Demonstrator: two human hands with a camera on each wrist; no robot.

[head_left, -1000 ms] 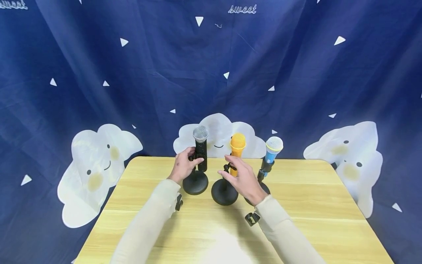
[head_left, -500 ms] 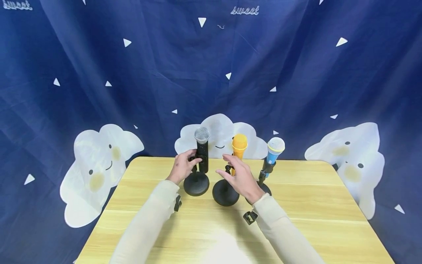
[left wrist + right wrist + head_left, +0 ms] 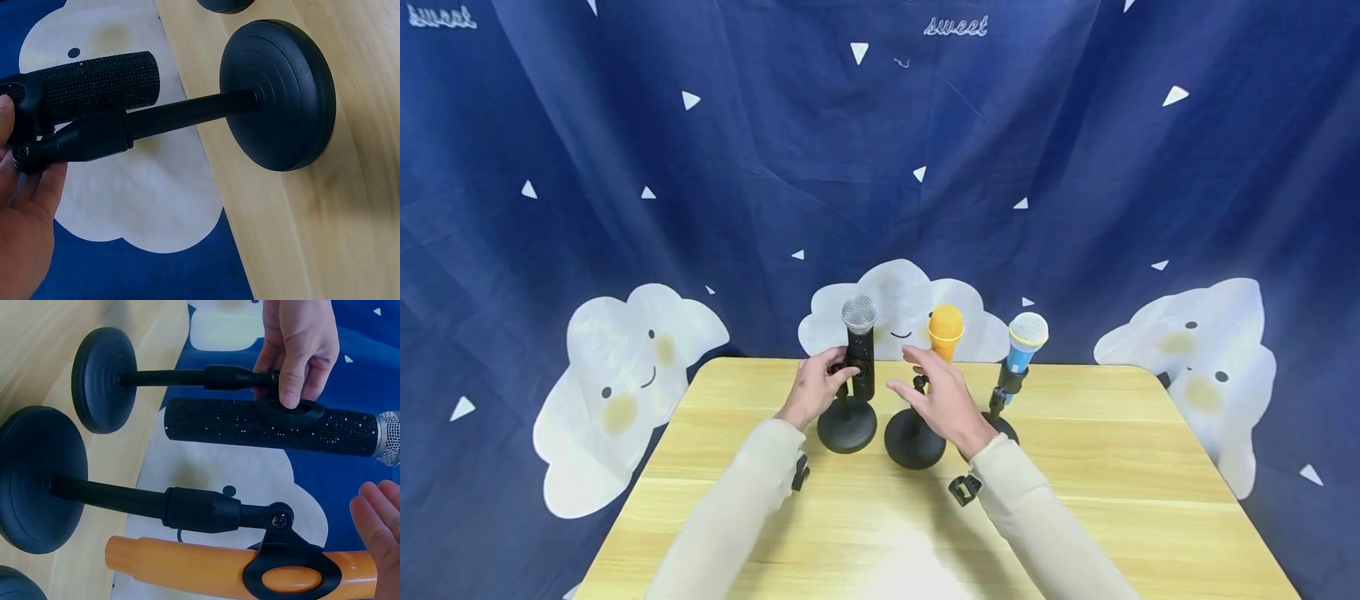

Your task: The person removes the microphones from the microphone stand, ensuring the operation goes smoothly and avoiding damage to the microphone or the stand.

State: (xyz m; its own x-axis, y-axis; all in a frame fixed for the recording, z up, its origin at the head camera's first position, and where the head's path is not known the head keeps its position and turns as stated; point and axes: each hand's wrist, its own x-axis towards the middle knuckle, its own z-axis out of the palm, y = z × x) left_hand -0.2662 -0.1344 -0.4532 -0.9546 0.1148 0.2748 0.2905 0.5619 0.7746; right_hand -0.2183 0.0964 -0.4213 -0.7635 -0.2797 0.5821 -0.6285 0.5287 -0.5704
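My left hand (image 3: pixel 810 389) pinches the clip joint of a black microphone stand (image 3: pixel 847 427) with thumb and fingers. In that clip sits a glittery black microphone (image 3: pixel 862 385) with a silver mesh head, upright in the head view. The stand's round base (image 3: pixel 281 94) fills much of the left wrist view. My right hand (image 3: pixel 950 402), its fingers loosely spread, is beside an orange microphone (image 3: pixel 946 323) on a second stand (image 3: pixel 206 509). Fingertips (image 3: pixel 372 528) of that hand show near the orange microphone in the right wrist view, holding nothing. Part of the orange body is hidden behind this hand.
A blue microphone (image 3: pixel 1021 354) with a white head stands in a third black stand (image 3: pixel 997 404), whose base is partly hidden by the right hand. The wooden table (image 3: pixel 1120 467) ends in front of a dark blue curtain (image 3: pixel 760 125) with cloud prints.
The black microphone and its stand have come slightly toward me with the left hand. My right hand has shifted a little left. The orange and blue microphones stay in place.
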